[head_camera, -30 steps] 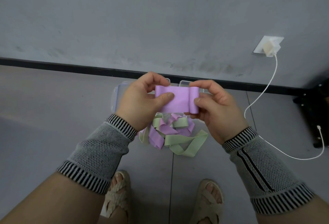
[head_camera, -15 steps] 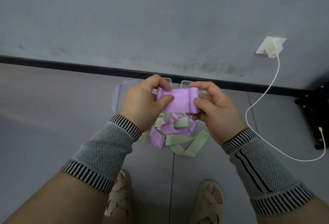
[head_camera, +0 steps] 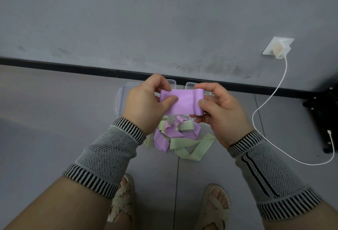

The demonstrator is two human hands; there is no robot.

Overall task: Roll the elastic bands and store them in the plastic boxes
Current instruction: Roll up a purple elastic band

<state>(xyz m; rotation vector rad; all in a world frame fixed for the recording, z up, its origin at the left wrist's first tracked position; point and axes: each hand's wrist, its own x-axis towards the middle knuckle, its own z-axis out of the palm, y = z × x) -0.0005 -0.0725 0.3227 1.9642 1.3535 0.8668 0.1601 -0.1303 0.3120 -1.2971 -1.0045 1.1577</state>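
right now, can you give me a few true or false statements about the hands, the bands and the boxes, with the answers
1. Both hands hold one purple band. True.
2. The rolled end of that band is at the left hand. False: the roll sits at the right hand.
3. The loose bands on the floor are all green. False: purple and green ones are mixed.
4. Clear plastic boxes lie on the floor beyond the hands. True.
5. A white cable is plugged into the wall socket. True.
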